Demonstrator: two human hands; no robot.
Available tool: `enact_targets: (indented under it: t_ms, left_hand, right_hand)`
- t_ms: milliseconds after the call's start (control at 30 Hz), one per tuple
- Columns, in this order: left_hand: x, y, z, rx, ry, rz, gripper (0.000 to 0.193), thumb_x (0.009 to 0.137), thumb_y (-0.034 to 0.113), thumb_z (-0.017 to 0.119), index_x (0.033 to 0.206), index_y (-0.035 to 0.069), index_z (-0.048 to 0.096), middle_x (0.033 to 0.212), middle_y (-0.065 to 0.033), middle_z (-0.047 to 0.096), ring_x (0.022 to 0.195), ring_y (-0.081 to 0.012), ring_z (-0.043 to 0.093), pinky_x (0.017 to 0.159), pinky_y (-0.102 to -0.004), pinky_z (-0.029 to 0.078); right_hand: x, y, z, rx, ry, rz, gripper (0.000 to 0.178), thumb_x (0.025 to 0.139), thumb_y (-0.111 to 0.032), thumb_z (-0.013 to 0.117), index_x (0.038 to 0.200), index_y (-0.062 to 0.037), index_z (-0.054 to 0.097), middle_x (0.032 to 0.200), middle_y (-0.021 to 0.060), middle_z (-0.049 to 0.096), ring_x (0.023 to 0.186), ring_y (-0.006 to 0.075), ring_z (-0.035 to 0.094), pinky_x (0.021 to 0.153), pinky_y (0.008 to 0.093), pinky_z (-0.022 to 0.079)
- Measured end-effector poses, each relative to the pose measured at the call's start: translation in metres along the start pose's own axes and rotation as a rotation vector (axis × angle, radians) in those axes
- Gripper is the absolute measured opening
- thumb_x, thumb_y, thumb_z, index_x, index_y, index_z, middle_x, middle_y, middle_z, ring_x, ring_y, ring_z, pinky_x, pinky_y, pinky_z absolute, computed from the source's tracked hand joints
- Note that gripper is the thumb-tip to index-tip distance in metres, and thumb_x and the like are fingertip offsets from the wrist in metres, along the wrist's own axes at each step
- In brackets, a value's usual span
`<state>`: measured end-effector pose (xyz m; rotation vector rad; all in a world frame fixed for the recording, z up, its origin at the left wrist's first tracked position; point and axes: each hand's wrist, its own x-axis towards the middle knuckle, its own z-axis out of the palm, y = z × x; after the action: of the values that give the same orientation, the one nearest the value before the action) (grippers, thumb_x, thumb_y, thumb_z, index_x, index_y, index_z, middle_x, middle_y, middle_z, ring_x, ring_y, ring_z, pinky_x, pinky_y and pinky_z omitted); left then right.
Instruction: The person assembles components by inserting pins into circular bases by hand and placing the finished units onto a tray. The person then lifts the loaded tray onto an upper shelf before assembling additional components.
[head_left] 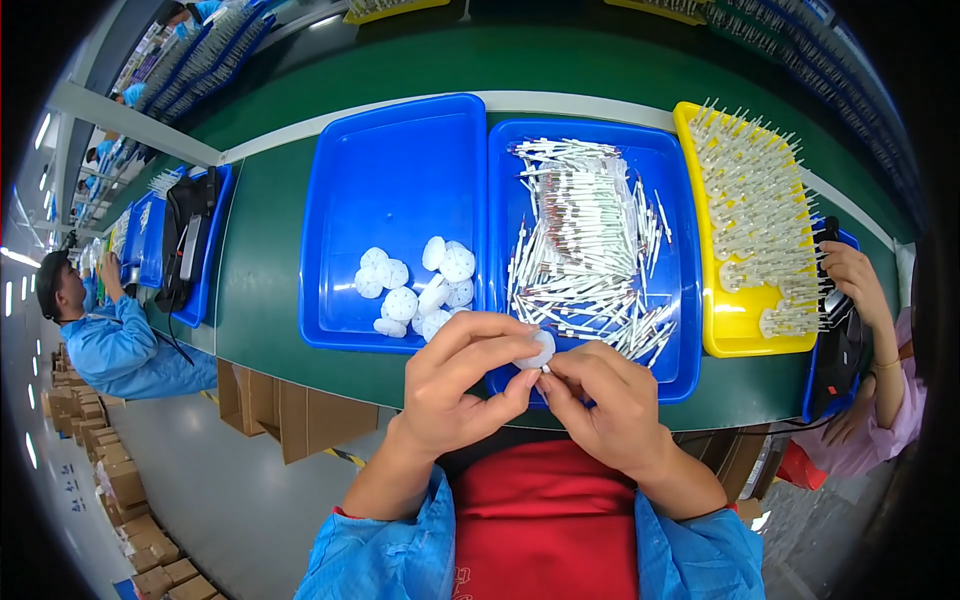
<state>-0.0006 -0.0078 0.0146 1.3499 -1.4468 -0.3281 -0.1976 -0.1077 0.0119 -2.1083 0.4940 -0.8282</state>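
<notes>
Over the near edge of the blue trays, my two hands meet. My left hand (455, 382) pinches a white translucent plastic disc (541, 351) between thumb and fingers. Right beside it, my right hand (612, 402) is closed with fingertips together at the disc's lower edge; a small white tip shows there, but most of what it holds is hidden. Several loose white discs with small holes (457, 264) lie in the near right part of the left blue tray (390, 180). Thin white sticks with dark ends (590, 225), some bundled in a clear bag, fill the right blue tray (683, 345).
A yellow tray (735, 338) on the right holds discs with upright sticks (755, 190). All trays rest on a green bench (262, 260). A person in blue (130, 350) works at the left; another person's hand (853, 275) reaches in at the right. Cardboard boxes (310, 405) stand below.
</notes>
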Motion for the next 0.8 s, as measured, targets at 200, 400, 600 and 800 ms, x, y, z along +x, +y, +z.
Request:
enact_targets:
  t_ms: [200,400,600,800]
  left_hand:
    - [-0.010,-0.005,0.007,-0.114,0.082,-0.012,0.029,0.085,-0.007,0.092,0.112,-0.001,0.084,0.126,-0.0205,0.077,0.107,-0.0270,0.081,0.087,-0.0338,0.068]
    - [0.000,0.003,0.003,-0.174,0.001,-0.142,0.030,0.089,-0.007,0.087,0.118,-0.002,0.085,0.134,-0.0203,0.074,0.108,-0.0265,0.081,0.088,-0.0336,0.068]
    - [-0.001,-0.005,0.001,-0.043,-0.095,-0.105,0.029,0.098,-0.005,0.082,0.127,-0.003,0.084,0.128,-0.0194,0.079,0.111,-0.0278,0.080,0.091,-0.0348,0.067]
    - [0.003,-0.002,-0.002,0.102,-0.003,-0.199,0.024,0.105,-0.002,0.076,0.127,-0.002,0.085,0.121,-0.0168,0.080,0.105,-0.0248,0.078,0.090,-0.0310,0.060]
  right_hand:
    - [0.000,-0.001,0.000,0.010,0.020,-0.012,0.024,0.093,0.003,0.088,0.114,0.0008,0.076,0.095,0.0135,0.075,0.073,0.0265,0.074,0.062,0.0364,0.057]
    - [0.001,0.004,-0.001,0.007,0.023,-0.028,0.025,0.091,0.003,0.088,0.113,0.0001,0.076,0.095,0.0132,0.076,0.072,0.0275,0.074,0.062,0.0368,0.057]
    - [0.009,0.004,-0.011,-0.061,-0.076,0.016,0.023,0.095,-0.011,0.089,0.113,-0.0044,0.076,0.096,0.0113,0.075,0.078,0.0308,0.072,0.069,0.0420,0.055]
    - [0.016,0.023,-0.011,-0.544,-0.125,0.087,0.028,0.089,-0.012,0.085,0.116,-0.0090,0.076,0.110,0.0090,0.067,0.105,0.0329,0.063,0.090,0.0479,0.049]
